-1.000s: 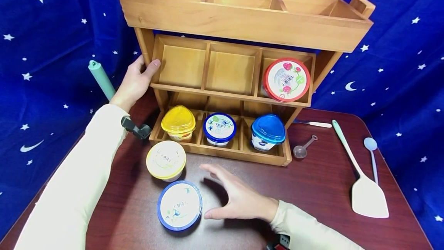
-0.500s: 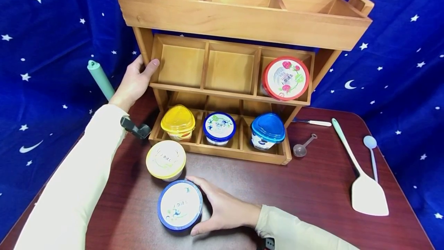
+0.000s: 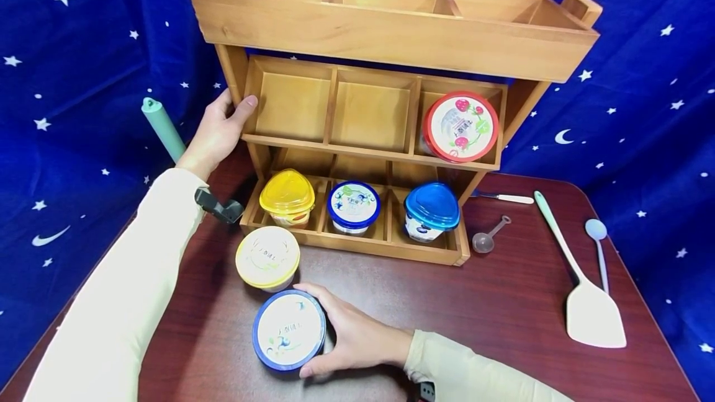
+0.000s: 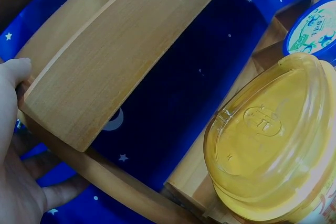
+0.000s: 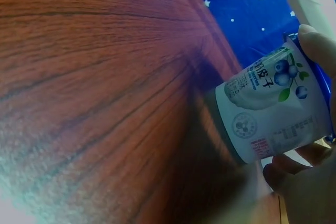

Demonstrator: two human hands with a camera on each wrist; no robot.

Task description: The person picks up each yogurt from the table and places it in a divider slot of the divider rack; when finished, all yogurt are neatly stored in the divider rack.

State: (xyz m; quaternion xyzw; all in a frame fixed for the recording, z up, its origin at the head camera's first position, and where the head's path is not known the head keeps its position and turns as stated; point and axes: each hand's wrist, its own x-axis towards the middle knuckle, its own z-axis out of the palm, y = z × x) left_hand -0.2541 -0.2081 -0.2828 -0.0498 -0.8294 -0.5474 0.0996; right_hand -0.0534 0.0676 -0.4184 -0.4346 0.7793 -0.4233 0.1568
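Note:
My right hand [image 3: 357, 337] holds a blue-lidded yogurt cup [image 3: 288, 330] from its right side, thumb near and fingers far. In the right wrist view this cup [image 5: 273, 103] shows a blueberry print, its base close to or on the tabletop. My left hand [image 3: 215, 132] grips the left side of the wooden rack [image 3: 385, 33], thumb on the edge of the middle tier and fingers behind the post. Just behind the held cup stands a yellow-lidded cup [image 3: 267, 257]. A red-lidded strawberry cup [image 3: 461, 127] sits in the middle tier's right compartment.
The bottom tier holds a yellow domed cup [image 3: 287, 197], a small blue-lidded cup [image 3: 354, 205] and a blue domed cup [image 3: 431, 211]. At right lie a measuring spoon [image 3: 485, 242], a white spatula [image 3: 595, 315], a pale blue spoon [image 3: 596, 232] and a white-handled utensil [image 3: 515, 199]. A green cylinder [image 3: 164, 127] stands left.
My right hand has moved left from beside the blue-lidded cup and taken hold of it. The cup has hardly shifted. My left hand stays on the rack.

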